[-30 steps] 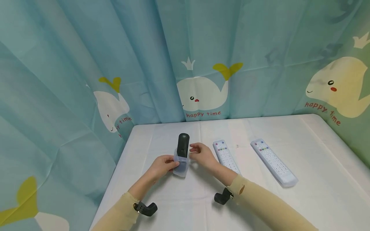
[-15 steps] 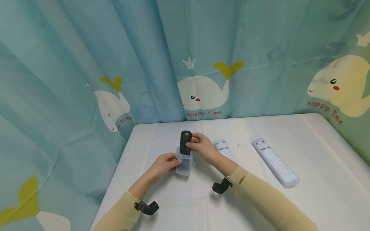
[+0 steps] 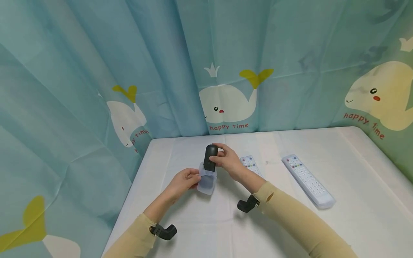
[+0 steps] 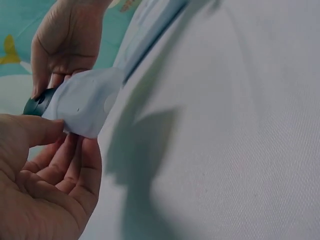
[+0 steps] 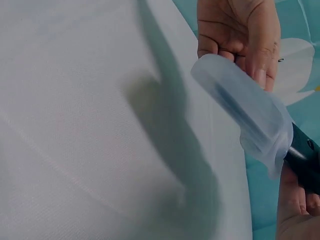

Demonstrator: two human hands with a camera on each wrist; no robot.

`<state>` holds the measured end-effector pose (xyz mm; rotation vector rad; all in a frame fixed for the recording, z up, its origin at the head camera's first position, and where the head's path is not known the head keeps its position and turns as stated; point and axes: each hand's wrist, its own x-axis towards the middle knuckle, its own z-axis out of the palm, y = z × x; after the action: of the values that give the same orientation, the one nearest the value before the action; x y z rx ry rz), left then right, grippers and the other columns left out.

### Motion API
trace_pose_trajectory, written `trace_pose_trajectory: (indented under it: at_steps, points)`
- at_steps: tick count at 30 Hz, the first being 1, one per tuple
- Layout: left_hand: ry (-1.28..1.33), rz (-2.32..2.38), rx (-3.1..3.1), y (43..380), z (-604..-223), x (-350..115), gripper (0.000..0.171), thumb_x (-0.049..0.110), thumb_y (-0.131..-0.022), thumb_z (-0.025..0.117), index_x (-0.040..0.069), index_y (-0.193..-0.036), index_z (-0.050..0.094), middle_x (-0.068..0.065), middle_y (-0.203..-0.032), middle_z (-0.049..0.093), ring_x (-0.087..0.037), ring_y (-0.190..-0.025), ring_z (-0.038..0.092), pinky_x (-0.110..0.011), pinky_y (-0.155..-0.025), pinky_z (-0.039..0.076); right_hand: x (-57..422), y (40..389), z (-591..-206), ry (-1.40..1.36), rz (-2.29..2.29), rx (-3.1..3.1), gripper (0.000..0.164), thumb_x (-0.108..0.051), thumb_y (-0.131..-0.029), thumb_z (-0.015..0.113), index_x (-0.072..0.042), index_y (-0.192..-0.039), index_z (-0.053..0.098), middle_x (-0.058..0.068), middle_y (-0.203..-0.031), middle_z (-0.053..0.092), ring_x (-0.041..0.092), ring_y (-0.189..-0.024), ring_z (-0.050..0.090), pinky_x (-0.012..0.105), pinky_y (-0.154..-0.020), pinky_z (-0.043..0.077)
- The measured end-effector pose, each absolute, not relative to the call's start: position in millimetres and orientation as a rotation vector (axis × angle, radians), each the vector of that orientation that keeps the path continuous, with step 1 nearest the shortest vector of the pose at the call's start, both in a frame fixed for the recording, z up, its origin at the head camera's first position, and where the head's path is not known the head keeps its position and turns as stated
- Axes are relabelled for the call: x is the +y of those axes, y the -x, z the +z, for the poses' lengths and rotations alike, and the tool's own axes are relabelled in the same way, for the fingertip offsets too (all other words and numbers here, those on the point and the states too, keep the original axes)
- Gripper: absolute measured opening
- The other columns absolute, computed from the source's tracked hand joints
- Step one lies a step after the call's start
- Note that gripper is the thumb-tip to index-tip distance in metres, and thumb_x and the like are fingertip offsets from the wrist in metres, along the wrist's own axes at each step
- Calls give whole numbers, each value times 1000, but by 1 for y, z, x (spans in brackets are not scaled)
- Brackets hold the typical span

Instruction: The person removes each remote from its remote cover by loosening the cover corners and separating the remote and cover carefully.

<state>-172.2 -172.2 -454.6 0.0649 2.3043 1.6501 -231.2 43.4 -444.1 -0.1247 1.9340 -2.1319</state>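
Observation:
A black remote control (image 3: pixel 210 156) stands partly inside a translucent silicone cover (image 3: pixel 206 183), its rounded end sticking out at the far side. My left hand (image 3: pixel 181 182) pinches the cover's edge between thumb and fingers near its mouth. From the right, my right hand (image 3: pixel 229 162) grips the bare black end, thumb on the near face. The right wrist view shows the cover (image 5: pixel 240 102) slack around the mouth, with the dark remote (image 5: pixel 302 157) at its opening. In the left wrist view the cover (image 4: pixel 87 102) hides most of the remote.
Two white remotes in clear covers lie on the white table (image 3: pixel 251 233): one remote (image 3: pixel 250 165) partly behind my right forearm, another remote (image 3: pixel 308 181) farther right. A blue curtain (image 3: pixel 155 53) with whale prints hangs along the back and left.
My right hand has closed its fingers on the black remote, which it stood beside a second ago. Remote, cover and both hands have shifted slightly away and to the right.

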Motion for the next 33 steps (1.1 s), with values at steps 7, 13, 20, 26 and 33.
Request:
trace_pose_trajectory:
  at_steps: [7,13,20,26,33]
  points:
    - [-68,1618,2300,173,-456,-177,26,12,-101,66,-5,-121,65,-13,-113,69,-20,-97,67,-34,-86,58,45,234,-444,60,-2181,1906,60,0,-93,72,-9,-148,49,23,-125,67,28,-109,68,39,-91,57]
    - [-135,1647,2256,171,-456,-180,32,7,-101,65,-9,-128,61,-17,-116,67,-21,-101,66,-34,-89,57,46,236,-445,21,-2189,1889,60,1,-93,72,-9,-148,49,23,-126,66,29,-110,68,40,-92,57]
    - [-151,1669,2259,168,-457,-179,36,7,-101,65,-7,-133,58,-14,-105,66,-18,-92,65,-32,-87,57,48,240,-445,-17,-2214,1885,59,1,-93,71,-7,-147,50,24,-126,65,29,-107,69,41,-92,57]
    - [-160,1646,2277,167,-456,-178,36,8,-101,65,-6,-134,58,-13,-104,65,-18,-92,65,-33,-87,57,50,243,-447,-44,-2202,1865,61,0,-93,72,-9,-148,49,24,-128,63,28,-107,68,41,-93,56]
    - [-237,1410,2661,169,-457,-177,22,14,-101,64,7,-121,70,-3,-105,68,-17,-93,66,-35,-81,56,50,241,-449,-53,-2207,1838,61,1,-92,72,-8,-148,48,24,-126,64,27,-103,70,39,-90,58]
